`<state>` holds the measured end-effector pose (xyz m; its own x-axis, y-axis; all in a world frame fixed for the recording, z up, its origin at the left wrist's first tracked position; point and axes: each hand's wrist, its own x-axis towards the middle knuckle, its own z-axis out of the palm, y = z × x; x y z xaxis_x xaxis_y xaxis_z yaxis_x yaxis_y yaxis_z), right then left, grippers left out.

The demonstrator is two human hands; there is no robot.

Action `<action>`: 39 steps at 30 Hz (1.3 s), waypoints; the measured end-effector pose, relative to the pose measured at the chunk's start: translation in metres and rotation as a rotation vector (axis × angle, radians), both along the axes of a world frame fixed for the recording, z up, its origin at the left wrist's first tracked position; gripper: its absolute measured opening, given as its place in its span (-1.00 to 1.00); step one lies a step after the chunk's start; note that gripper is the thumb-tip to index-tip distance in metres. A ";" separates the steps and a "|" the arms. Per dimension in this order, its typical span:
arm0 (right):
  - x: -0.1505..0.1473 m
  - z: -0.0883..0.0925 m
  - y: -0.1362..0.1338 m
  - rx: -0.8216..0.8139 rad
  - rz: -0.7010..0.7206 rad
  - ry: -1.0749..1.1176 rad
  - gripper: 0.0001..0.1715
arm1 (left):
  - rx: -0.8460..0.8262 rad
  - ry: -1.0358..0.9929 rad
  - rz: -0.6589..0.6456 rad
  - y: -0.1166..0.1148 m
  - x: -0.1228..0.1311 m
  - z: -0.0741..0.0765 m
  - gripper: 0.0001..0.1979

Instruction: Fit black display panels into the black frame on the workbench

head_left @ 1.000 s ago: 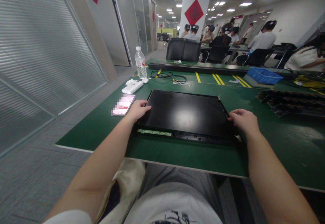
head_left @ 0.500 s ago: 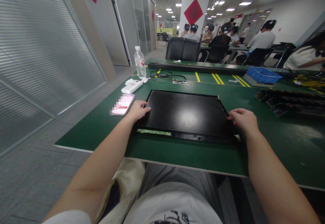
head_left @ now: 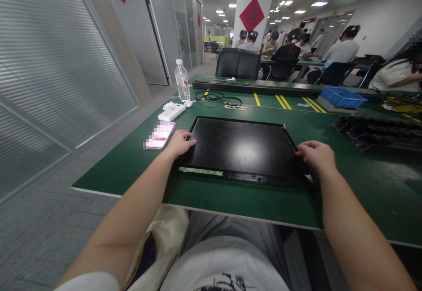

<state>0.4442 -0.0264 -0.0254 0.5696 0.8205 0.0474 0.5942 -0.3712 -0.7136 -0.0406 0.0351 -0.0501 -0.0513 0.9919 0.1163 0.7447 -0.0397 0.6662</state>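
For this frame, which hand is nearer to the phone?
Left. The left hand is just right of the phone, at the left edge of the black panel; the right hand is farther away, at the panel's right edge.

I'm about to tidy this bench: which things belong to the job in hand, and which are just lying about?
Job in hand:
black panel, with left hand and right hand at its sides
green circuit strip along its near edge

Apparently lying about:
phone
white object
water bottle
blue bin
dark parts at right (role unclear)
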 end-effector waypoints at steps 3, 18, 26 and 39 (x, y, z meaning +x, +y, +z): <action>0.002 -0.002 0.001 -0.017 0.007 -0.005 -0.83 | -0.010 -0.002 -0.002 -0.001 0.001 0.000 -0.60; -0.003 0.001 -0.001 -0.002 -0.014 0.049 -0.85 | -0.024 -0.027 0.003 -0.001 0.002 0.002 -0.63; -0.002 0.001 0.000 -0.008 -0.003 0.043 -0.85 | -0.012 -0.058 0.015 -0.003 0.005 0.003 -0.66; -0.003 0.000 0.000 0.024 -0.019 0.032 -0.88 | -0.016 0.052 -0.008 -0.005 0.004 0.007 -0.64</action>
<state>0.4416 -0.0264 -0.0256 0.5865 0.8085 0.0486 0.5642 -0.3647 -0.7407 -0.0362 0.0299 -0.0432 -0.0371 0.9940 0.1029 0.7783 -0.0358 0.6269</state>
